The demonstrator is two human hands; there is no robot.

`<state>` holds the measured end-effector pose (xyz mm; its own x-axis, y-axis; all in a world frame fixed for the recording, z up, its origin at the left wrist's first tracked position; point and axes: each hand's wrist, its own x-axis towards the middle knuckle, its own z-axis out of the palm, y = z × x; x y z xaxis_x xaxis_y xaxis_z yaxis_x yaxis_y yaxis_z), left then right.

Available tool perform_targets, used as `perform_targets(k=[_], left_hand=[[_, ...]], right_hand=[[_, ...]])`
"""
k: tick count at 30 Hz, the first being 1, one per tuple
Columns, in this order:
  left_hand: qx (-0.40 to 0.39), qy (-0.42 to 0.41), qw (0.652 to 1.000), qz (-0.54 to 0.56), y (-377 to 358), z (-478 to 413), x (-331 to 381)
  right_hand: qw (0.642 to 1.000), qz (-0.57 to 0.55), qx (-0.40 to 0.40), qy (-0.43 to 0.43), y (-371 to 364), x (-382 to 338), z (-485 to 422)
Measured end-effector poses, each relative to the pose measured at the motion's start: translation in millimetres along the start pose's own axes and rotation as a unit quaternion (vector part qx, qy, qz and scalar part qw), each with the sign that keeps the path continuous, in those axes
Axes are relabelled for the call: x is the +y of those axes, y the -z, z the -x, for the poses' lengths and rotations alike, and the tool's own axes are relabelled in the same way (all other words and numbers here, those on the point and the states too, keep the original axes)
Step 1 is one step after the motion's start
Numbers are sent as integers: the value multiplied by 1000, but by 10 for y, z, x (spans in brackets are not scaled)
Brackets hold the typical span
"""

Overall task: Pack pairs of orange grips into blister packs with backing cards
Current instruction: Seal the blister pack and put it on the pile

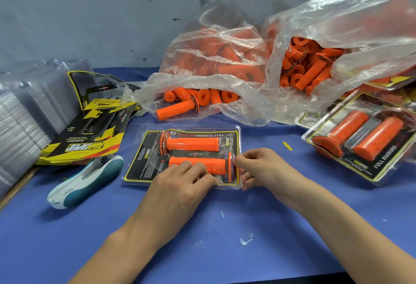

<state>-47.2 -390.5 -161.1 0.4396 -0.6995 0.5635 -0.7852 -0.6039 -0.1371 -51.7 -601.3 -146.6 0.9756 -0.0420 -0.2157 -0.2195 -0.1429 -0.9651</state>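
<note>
A clear blister pack [144, 146] with a black and yellow backing card lies flat in the middle of the blue table. Two orange grips lie inside it, the far grip [191, 143] and the near grip [216, 164]. My left hand [180, 182] presses on the pack's near edge, its fingers curled over the near grip. At the pack's right edge, my right hand [258, 166] pinches the plastic beside the near grip's flange.
Two clear bags of loose orange grips [202, 96] [304, 69] lie behind the pack. Finished packs [364, 139] are piled at the right. A stack of backing cards [90, 130], empty blisters [22, 112] and a white-teal stapler [85, 180] sit at the left.
</note>
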Motion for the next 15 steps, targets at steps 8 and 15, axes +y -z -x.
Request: perform_targets(k=[8, 15], left_hand=[[-5, 0, 1000, 1, 2, -12, 21], [-4, -18, 1000, -12, 35, -41, 20]], right_hand=[[999, 25, 19, 21, 25, 7, -13], [989, 127, 67, 42, 64, 92, 51]])
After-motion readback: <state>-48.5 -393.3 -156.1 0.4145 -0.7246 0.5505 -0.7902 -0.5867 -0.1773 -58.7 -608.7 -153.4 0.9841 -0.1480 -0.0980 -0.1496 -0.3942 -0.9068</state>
